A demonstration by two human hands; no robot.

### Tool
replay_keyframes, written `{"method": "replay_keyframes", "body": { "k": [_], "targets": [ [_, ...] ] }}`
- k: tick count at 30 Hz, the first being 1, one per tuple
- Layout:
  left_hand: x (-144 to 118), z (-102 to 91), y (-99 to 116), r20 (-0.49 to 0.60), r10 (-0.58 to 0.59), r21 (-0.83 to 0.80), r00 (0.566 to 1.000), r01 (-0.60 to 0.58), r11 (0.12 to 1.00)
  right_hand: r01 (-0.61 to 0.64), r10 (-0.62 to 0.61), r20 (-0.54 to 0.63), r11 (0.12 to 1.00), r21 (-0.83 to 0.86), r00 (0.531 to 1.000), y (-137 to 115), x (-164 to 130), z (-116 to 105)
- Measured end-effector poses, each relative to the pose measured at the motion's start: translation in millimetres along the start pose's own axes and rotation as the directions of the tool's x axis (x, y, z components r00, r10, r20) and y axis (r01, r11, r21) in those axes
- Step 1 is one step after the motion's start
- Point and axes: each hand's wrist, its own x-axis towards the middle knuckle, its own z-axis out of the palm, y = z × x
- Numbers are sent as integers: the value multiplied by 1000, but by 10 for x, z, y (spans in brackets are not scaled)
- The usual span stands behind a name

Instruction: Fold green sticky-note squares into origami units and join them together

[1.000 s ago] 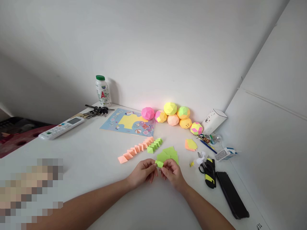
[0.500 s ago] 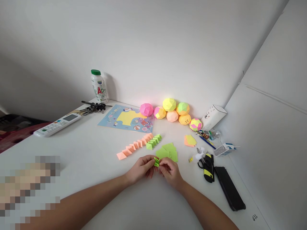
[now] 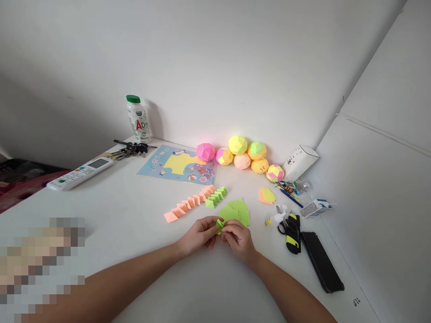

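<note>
A small folded piece of green paper (image 3: 219, 225) is pinched between my two hands near the middle of the table. My left hand (image 3: 199, 234) is closed on its left side, and the fingertips of my right hand (image 3: 239, 240) grip its right edge. Just behind my hands lie several flat green paper sheets (image 3: 238, 211). Further left stand a row of folded green paper pieces (image 3: 215, 198) and a longer row of folded peach paper pieces (image 3: 188, 204).
Several faceted paper balls (image 3: 238, 145) stand along the wall beside a blue picture board (image 3: 158, 168). To the right lie scissors and a black-yellow cutter (image 3: 292, 235), a black phone (image 3: 322, 262) and yellow-orange paper (image 3: 267, 195). A remote (image 3: 81, 174), keys (image 3: 133, 150) and a bottle (image 3: 138, 119) are left.
The view has shifted very slightly. The fingers of my right hand have moved a little on the green paper, which both hands still hold.
</note>
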Motion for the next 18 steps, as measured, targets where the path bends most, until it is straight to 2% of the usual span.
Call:
{"method": "replay_keyframes", "body": {
  "k": [3, 7, 18],
  "targets": [
    [-3, -8, -11, 30, 6, 5, 1000, -6, 1000, -19, 20, -19, 999, 26, 1000, 15, -4, 6],
    [-14, -19, -28, 51, 31, 42, 998, -33, 999, -109, 114, -31, 984, 141, 993, 15, 6, 11],
    [-66, 6, 50, 119, 36, 93, 992, -47, 995, -316, 334, 13, 877, 362, 943, 23, 29, -6]
  ]
}}
